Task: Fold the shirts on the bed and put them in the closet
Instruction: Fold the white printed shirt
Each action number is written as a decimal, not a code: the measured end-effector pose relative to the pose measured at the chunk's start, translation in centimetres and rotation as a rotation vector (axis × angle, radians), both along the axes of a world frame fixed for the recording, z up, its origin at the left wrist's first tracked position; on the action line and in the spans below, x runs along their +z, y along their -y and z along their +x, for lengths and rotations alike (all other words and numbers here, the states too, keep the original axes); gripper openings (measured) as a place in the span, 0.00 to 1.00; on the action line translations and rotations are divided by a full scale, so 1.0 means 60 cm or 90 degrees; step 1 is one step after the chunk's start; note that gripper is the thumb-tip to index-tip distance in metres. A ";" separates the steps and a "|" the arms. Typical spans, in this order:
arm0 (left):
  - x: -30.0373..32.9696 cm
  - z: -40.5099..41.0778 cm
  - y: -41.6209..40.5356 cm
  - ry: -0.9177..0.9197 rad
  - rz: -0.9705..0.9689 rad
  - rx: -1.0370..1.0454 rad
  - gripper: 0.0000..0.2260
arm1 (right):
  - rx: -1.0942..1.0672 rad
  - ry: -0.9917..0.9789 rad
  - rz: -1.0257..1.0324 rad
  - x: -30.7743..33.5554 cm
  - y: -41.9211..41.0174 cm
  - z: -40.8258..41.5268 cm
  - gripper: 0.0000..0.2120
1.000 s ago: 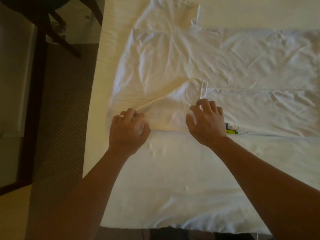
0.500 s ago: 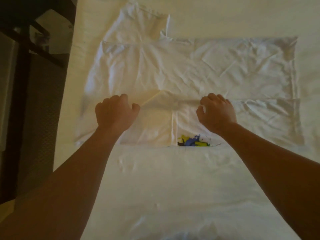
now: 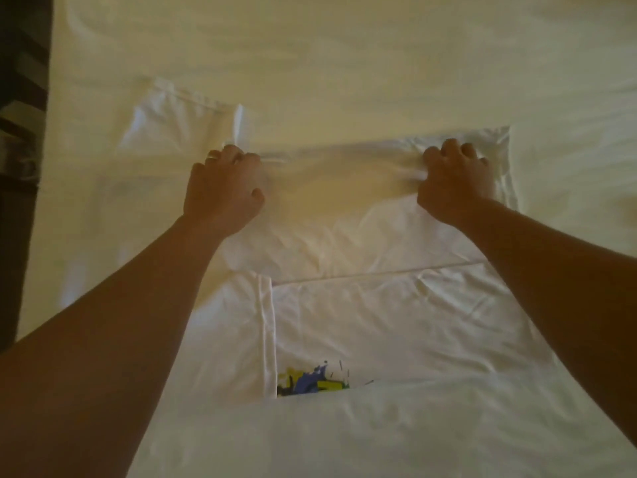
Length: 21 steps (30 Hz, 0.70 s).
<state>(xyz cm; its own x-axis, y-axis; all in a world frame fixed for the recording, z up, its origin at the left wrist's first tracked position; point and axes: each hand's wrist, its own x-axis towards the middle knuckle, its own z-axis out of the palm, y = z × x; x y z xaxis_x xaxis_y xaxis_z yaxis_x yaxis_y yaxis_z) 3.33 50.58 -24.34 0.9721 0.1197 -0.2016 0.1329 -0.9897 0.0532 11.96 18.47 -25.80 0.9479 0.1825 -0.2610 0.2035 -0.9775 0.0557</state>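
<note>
White bedding covers the wide bed [image 3: 344,46] you are leaning over, with a strip of dark furniture and floor [image 3: 20,132] showing past its left edge. Nearest you, the white cotton T-shirt [image 3: 379,322] lies flat on the sheet, its near side already folded over so that a multicoloured blue and yellow print [image 3: 312,381] peeks out at the near fold, and the folded near sleeve [image 3: 227,322] lies just left of it. The shirt's long axis runs left to right across your view: shoulders and sleeves at the left, the hem at the right. Farther out, your left hand [image 3: 222,189] and right hand [image 3: 455,184] are both curled tight around the far edge of the body, pinching cloth, the left near the armpit, the right near the hem corner. Beyond the left hand the far white sleeve [image 3: 179,122] still lies spread on the sheet. The step in hand looks like the far-side fold: keep the cloth taut between your hands, lift both ends together, bring the far edge toward you level with the near fold, and tuck that far sleeve in so it does not trail.
</note>
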 end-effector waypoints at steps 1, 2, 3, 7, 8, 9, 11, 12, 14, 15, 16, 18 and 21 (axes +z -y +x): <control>-0.005 0.015 -0.002 -0.001 0.021 -0.021 0.20 | 0.017 0.011 -0.006 -0.003 0.005 0.014 0.20; -0.009 0.025 -0.006 -0.005 0.037 -0.036 0.20 | 0.031 0.021 -0.004 -0.004 0.009 0.024 0.21; -0.014 0.033 -0.009 -0.012 0.045 -0.043 0.19 | 0.037 0.026 -0.002 -0.006 0.013 0.033 0.22; -0.039 0.050 -0.006 -0.009 0.084 -0.020 0.18 | 0.034 0.013 -0.012 -0.019 0.031 0.056 0.29; -0.045 0.048 -0.004 0.005 0.103 -0.013 0.18 | 0.034 0.015 -0.014 -0.022 0.031 0.058 0.29; -0.049 0.045 -0.001 0.018 0.122 -0.008 0.17 | 0.035 0.023 -0.015 -0.024 0.030 0.059 0.29; -0.050 0.042 0.005 0.036 0.144 0.001 0.15 | 0.037 0.046 -0.018 -0.024 0.029 0.060 0.25; -0.047 0.041 0.008 0.043 0.153 0.006 0.13 | 0.038 0.056 -0.019 -0.023 0.029 0.058 0.23; -0.038 0.034 0.014 0.067 0.179 0.007 0.11 | 0.035 0.074 -0.020 -0.017 0.036 0.051 0.19; -0.034 0.026 0.017 0.084 0.193 0.006 0.09 | 0.029 0.080 -0.017 -0.015 0.042 0.045 0.17; -0.029 0.014 0.019 0.102 0.204 0.006 0.07 | 0.023 0.086 -0.012 -0.012 0.049 0.037 0.15; -0.022 -0.017 0.021 0.133 0.218 0.008 0.04 | 0.016 0.097 0.005 -0.009 0.066 0.012 0.10; -0.010 -0.077 0.027 0.156 0.226 0.009 0.04 | -0.002 0.115 0.035 0.005 0.088 -0.041 0.06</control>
<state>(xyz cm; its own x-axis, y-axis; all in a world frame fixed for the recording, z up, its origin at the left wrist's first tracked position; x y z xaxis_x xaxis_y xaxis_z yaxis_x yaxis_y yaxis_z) -1.29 48.95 -24.94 0.9839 0.1535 0.0917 0.1724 -0.9503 -0.2593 9.48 13.20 -25.49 0.9790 0.1893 -0.0763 0.1926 -0.9805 0.0380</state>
